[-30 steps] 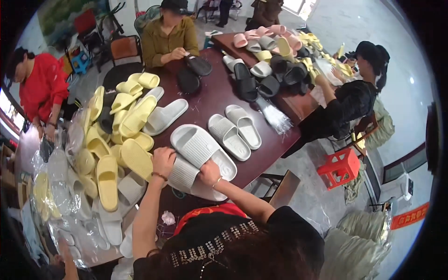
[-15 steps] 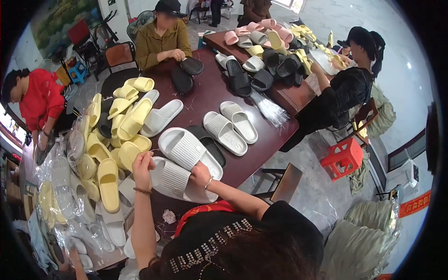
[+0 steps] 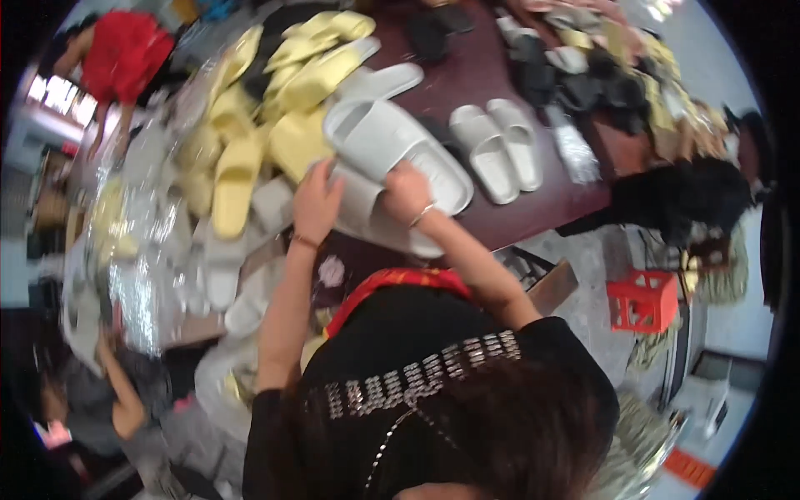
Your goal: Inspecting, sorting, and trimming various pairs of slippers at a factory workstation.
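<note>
Two large light grey slide slippers lie side by side in front of me. The far slipper points up and left, its strap on the left part. My right hand, closed at the strap opening, grips the near slipper, and its knuckles touch the far one's edge. At the toe end of the near slipper is my left hand, thumb and fingers apart, touching or very close to its edge. Blur hides the fingertips. A smaller pair of grey slippers lies to the right, and a black slipper is partly covered behind the far one.
Yellow slippers pile up at the left beside clear plastic bags. More slippers cover the far right of the dark red table. Co-workers sit or bend around it. A red stool stands on the floor at right.
The view has tilted down, so the table sits higher in the picture. My left hand, pinched and raised beside the near slipper before, now lies at its toe with fingers apart.
</note>
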`<state>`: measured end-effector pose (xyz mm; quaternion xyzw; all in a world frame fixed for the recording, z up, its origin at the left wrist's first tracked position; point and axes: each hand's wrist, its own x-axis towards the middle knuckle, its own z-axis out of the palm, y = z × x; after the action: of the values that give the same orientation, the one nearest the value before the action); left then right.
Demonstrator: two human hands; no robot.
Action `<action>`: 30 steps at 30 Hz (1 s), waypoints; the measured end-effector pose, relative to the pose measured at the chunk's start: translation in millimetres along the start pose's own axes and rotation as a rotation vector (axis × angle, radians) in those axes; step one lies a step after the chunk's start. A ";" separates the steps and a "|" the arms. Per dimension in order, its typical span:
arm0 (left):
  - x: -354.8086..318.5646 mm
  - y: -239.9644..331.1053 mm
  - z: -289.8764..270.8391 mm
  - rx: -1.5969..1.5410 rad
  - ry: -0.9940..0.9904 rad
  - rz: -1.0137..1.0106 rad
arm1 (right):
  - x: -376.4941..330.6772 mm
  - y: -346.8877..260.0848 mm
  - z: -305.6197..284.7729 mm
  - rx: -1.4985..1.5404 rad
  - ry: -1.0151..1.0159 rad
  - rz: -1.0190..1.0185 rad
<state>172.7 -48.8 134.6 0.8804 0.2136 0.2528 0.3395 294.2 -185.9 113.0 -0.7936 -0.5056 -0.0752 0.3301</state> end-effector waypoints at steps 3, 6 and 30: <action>2.7 13.4 -7.4 -0.184 -0.039 -0.187 | 1.3 12.5 1.8 0.084 0.012 -0.115; -6.9 8.3 -15.7 -0.117 -0.024 -0.222 | -5.3 8.8 3.6 0.145 -0.096 -0.049; -67.5 -16.3 -7.6 0.178 -0.006 -0.101 | -19.6 4.7 23.5 0.384 0.049 0.250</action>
<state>112.1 -71.0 107.7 0.8961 0.2783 0.2126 0.2727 283.8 -187.9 83.9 -0.7706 -0.4002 0.0444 0.4940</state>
